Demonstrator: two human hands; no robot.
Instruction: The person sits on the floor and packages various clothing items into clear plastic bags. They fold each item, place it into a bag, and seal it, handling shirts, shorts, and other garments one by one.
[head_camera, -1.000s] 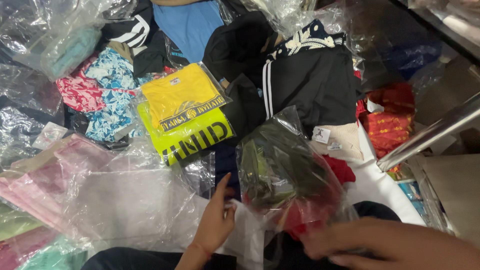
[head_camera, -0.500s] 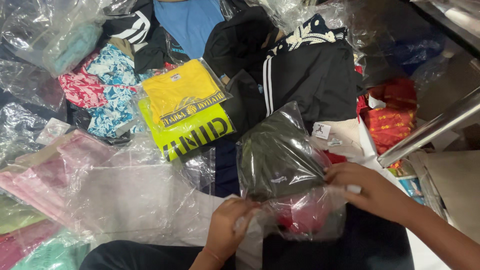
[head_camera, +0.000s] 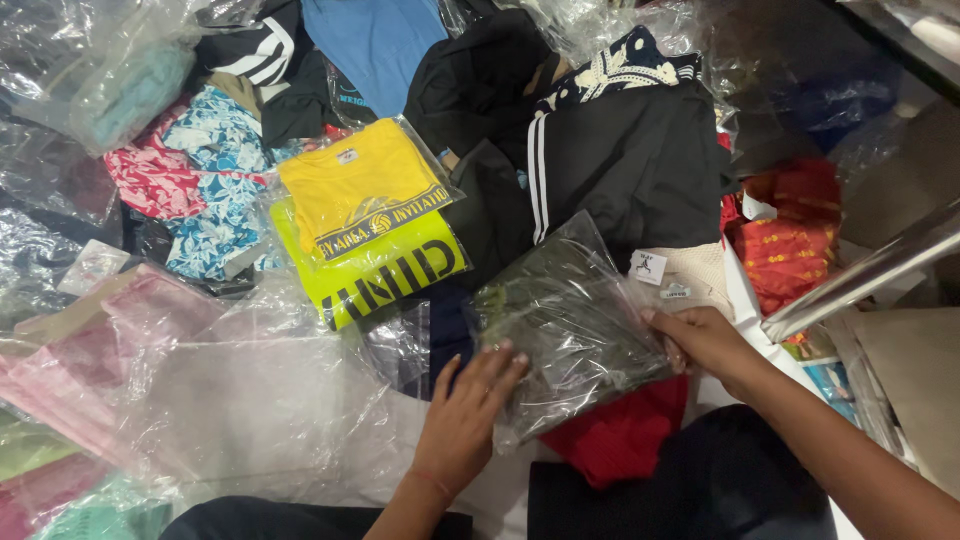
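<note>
Green bagged garment (head_camera: 560, 320) centre pile, above red cloth (head_camera: 625, 435). Left hand (head_camera: 465, 420) at 7 o'clock, fingers flat, slightly spread. Right hand (head_camera: 705, 340) at 3 o'clock pinching bag edge. Smoothing from both edges should keep it flat.

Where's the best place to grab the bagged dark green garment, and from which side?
Grip the bagged green garment by its two short edges, where the left hand and right hand already sit. It lies flat and tilted atop the pile; slick plastic offers little grip mid-face.
</note>
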